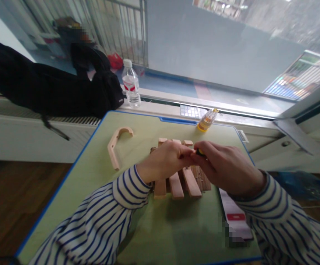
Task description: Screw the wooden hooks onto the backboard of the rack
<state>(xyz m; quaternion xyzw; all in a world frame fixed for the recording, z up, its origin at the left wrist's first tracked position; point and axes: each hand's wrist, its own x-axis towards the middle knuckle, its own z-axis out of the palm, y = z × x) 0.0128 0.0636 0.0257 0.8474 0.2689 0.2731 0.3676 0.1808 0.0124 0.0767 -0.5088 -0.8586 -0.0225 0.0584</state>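
My left hand point(167, 160) and my right hand point(226, 167) meet above a cluster of wooden slats point(176, 182) lying on the green table point(99, 206). The fingers of both hands are pinched together around a small dark and yellow object point(200, 151), too small to name. Parts of the slats are hidden under my hands. A curved wooden piece point(115, 143) lies apart to the left of the slats.
A small yellow glue bottle point(207, 120) lies at the table's far edge. A water bottle point(131, 84) and a black bag point(52, 84) sit on the windowsill. A phone point(235, 217) lies near my right sleeve. Wooden floor lies to the left.
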